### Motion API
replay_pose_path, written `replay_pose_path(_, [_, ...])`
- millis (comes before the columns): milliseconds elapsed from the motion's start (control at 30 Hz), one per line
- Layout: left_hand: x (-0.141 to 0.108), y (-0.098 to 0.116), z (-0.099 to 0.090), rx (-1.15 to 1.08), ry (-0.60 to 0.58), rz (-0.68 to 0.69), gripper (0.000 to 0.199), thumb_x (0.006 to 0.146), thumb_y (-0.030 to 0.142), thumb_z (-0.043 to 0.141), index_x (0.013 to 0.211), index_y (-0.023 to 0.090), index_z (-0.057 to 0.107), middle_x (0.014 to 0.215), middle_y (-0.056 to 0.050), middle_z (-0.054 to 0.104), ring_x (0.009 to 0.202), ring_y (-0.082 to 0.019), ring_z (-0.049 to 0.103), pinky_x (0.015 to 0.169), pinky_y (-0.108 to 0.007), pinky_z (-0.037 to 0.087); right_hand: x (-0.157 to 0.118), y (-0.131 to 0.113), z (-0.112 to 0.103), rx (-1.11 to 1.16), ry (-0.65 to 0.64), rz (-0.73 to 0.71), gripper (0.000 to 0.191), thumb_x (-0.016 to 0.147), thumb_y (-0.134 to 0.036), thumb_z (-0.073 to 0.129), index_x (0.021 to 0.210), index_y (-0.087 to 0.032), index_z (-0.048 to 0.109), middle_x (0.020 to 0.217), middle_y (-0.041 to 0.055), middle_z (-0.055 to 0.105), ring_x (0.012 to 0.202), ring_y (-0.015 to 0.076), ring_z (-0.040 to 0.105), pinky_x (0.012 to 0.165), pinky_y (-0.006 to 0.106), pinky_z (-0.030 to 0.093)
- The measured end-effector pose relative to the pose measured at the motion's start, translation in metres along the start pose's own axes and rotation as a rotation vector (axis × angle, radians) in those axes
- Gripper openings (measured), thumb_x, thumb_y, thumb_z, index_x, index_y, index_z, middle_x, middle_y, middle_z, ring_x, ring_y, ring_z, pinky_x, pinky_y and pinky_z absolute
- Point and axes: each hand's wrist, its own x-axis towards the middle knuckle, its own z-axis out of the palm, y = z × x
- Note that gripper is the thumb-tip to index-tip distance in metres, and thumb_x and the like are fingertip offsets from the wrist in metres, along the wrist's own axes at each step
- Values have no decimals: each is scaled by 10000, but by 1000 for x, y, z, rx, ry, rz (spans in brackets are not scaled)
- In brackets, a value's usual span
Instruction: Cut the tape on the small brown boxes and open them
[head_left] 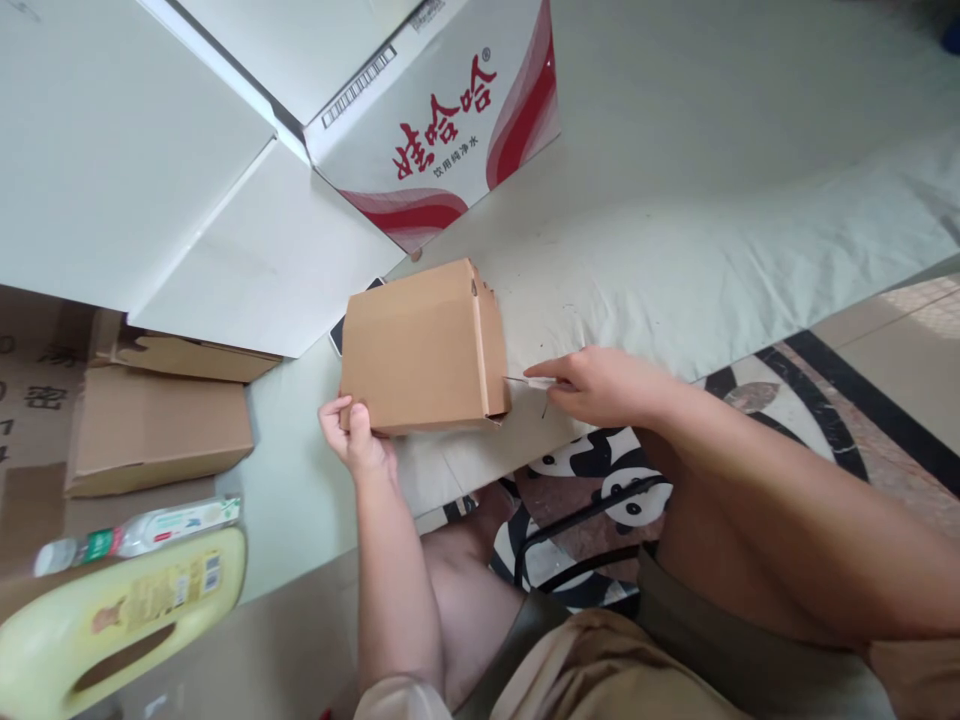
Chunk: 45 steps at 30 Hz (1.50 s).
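A closed brown cardboard box (pixel 412 350) lies tilted on the pale cloth in the middle of the view. My left hand (pixel 361 436) grips its lower left corner, thumb on top and fingers at the side. Just right of the box, my right hand (pixel 592 385) pinches a thin pointed tool (pixel 534 382) whose tip is at the box's right end face. Whether the tip has entered the cardboard cannot be made out. Partly covered by the box's left side is a dark flat object (pixel 337 335) with a light edge.
Behind stands a white and red carton (pixel 442 120) with open white flaps (pixel 255 240). At left are brown boxes (pixel 165 420), a clear bottle (pixel 142 535) and a yellow jug (pixel 127 610). The pale cloth (pixel 675 230) ends near my legs.
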Motion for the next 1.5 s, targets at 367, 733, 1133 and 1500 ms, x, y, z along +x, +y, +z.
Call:
replay_pose_path(367, [0,-2,1,-24,-12,20,520,663,588,764,909,244,463,907,9,509,839,-160,562,784,-310,454,0,-1,1,226,241,-251,277,977,-320,325,1002,-200,573,729,26,578,666,182,494,672,315,346])
replay_pose_path(733, [2,2,3,-36,7,-28,479,676,554,730,848,240,413,829,32,476,806,-153,540,742,-293,433,6,5,9,256,94,-327,354,1052,-451,261,934,-231,513,760,12,563,716,184,523,705,305,364])
replay_pose_path(1133, [2,4,5,-28,24,-41,441,673,519,703,827,239,400,808,34,442,798,-152,515,730,-291,417,11,-5,12,41,45,-194,352,1081,-385,249,1079,-201,549,901,91,678,727,198,526,656,299,314])
replay_pose_path(1500, [2,7,7,-103,55,-54,379,649,431,713,814,235,433,800,37,505,780,-141,530,695,-273,434,12,1,16,-134,16,-80,395,1072,-349,253,1049,-183,610,960,141,739,794,233,648,643,328,308])
